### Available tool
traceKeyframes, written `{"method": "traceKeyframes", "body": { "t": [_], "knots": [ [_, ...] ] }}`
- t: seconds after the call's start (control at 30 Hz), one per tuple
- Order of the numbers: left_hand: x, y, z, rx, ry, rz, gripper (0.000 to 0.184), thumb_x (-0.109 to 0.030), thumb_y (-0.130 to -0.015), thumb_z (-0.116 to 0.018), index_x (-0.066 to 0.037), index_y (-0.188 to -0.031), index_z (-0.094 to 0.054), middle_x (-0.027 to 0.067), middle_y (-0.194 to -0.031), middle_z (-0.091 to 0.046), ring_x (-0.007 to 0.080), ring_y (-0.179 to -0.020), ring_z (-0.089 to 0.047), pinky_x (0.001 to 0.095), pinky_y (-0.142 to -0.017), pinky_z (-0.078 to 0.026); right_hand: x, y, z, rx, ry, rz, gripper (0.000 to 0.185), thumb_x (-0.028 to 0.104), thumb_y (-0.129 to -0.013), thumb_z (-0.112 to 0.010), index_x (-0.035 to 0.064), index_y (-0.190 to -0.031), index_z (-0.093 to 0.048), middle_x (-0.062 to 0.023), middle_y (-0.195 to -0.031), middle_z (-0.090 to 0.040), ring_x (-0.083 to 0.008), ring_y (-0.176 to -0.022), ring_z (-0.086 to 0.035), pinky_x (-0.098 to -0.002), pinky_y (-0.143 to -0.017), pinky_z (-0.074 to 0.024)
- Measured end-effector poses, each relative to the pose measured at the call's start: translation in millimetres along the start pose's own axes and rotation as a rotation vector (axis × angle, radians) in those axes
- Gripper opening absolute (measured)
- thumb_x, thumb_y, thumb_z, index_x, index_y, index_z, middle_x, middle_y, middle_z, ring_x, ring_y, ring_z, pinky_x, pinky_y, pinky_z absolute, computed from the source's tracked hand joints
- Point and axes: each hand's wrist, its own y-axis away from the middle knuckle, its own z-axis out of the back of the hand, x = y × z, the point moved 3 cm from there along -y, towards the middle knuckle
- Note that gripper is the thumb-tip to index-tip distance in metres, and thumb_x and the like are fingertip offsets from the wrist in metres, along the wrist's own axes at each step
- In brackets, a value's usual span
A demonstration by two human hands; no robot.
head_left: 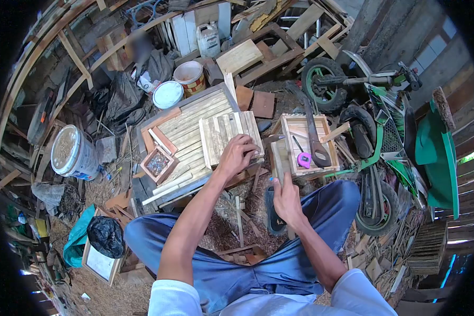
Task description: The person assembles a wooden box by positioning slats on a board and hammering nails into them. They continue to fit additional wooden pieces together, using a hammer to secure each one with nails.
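My left hand rests on a small slatted wooden panel, its fingers bent and pinched together near the right edge. Whatever lies between those fingertips is too small to make out. My right hand is wrapped round the wooden handle of a hammer, whose metal head points away from me beside the panel. Under the small panel lies a larger slatted board with a dark frame. A little wooden box of small metal pieces, perhaps nails, sits on its left part.
Right of the hammer, a shallow wooden tray carries a handsaw, a pink tape measure and a dark pencil-like stick. A green motorbike stands at right. Buckets and scrap wood surround the work area.
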Motion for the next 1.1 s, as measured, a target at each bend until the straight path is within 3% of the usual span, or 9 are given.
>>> {"method": "traceKeyframes", "body": {
  "t": [0.1,0.23,0.67,0.77,0.8,0.9,1.0,1.1],
  "knots": [
    [-1,2,-2,0.013,0.008,0.014,0.015,-0.005,-0.075,-0.067,-0.003,-0.089,-0.073,0.011,-0.098,-0.065,0.0291,-0.1,-0.058,0.0387,-0.09,-0.048,-14,-4,-13,0.11,0.04,-0.018,0.028,0.021,-0.099,-0.045,-0.0054,-0.109,-0.045,-0.0374,-0.078,-0.059,-0.0548,-0.08,-0.058,-0.0602,-0.068,-0.0437],
    [-1,1,0,0.006,0.02,0.019,0.017,-0.004,-0.076,-0.067,-0.003,-0.091,-0.073,0.0122,-0.099,-0.065,0.0299,-0.099,-0.058,0.0386,-0.09,-0.048,-5,1,-4,-0.011,0.006,0.014,0.027,0.021,-0.099,-0.047,-0.0055,-0.105,-0.046,-0.0358,-0.071,-0.057,-0.0546,-0.075,-0.058,-0.0597,-0.064,-0.0439],
    [-4,1,-1,-0.023,0.037,0.017,0.018,-0.002,-0.073,-0.066,-0.003,-0.09,-0.074,0.0138,-0.097,-0.066,0.0303,-0.096,-0.059,0.0386,-0.088,-0.05,-15,-4,-14,0.074,0.092,0.044,0.026,0.021,-0.1,-0.046,-0.0043,-0.104,-0.044,-0.0353,-0.071,-0.058,-0.0544,-0.076,-0.059,-0.0594,-0.066,-0.0437],
    [-2,1,2,-0.02,0.029,0.022,0.017,-0.003,-0.074,-0.067,-0.004,-0.089,-0.074,0.0133,-0.097,-0.066,0.0299,-0.096,-0.059,0.038,-0.087,-0.05,2,6,-6,-0.045,-0.025,0.039,0.027,0.021,-0.1,-0.045,-0.0048,-0.106,-0.044,-0.0364,-0.074,-0.058,-0.055,-0.078,-0.058,-0.0595,-0.067,-0.0437],
    [0,2,1,-0.013,0.032,0.034,0.018,-0.002,-0.074,-0.066,-0.004,-0.09,-0.074,0.0133,-0.097,-0.066,0.0298,-0.096,-0.059,0.038,-0.087,-0.05,-5,5,-11,-0.054,-0.064,0.02,0.027,0.021,-0.099,-0.048,-0.0046,-0.106,-0.044,-0.0333,-0.069,-0.056,-0.0547,-0.076,-0.057,-0.0572,-0.065,-0.0406],
    [1,1,-3,-0.04,0.018,0.012,0.018,-0.002,-0.073,-0.066,-0.004,-0.089,-0.074,0.0131,-0.096,-0.066,0.0295,-0.096,-0.059,0.0383,-0.088,-0.05,-14,-4,-15,0.102,0.08,0.011,0.029,0.022,-0.099,-0.045,-0.0052,-0.108,-0.045,-0.0374,-0.079,-0.059,-0.0561,-0.081,-0.058,-0.0599,-0.069,-0.0444],
    [-1,3,-1,-0.042,0.019,0.006,0.019,-0.002,-0.073,-0.066,-0.004,-0.089,-0.074,0.0129,-0.094,-0.066,0.0291,-0.096,-0.058,0.0383,-0.088,-0.049,4,7,-4,-0.039,-0.025,0.041,0.027,0.022,-0.099,-0.045,-0.0045,-0.107,-0.044,-0.0368,-0.077,-0.059,-0.0565,-0.081,-0.058,-0.06,-0.07,-0.0445],
    [-2,3,0,-0.027,0.019,0.043,0.021,-0.001,-0.072,-0.065,-0.005,-0.09,-0.075,0.0128,-0.095,-0.066,0.0294,-0.096,-0.058,0.038,-0.089,-0.049,-8,0,-13,0.108,0.147,-0.031,0.026,0.021,-0.099,-0.045,-0.0038,-0.107,-0.044,-0.036,-0.075,-0.059,-0.0565,-0.08,-0.058,-0.0609,-0.069,-0.0447]
  ]
}}
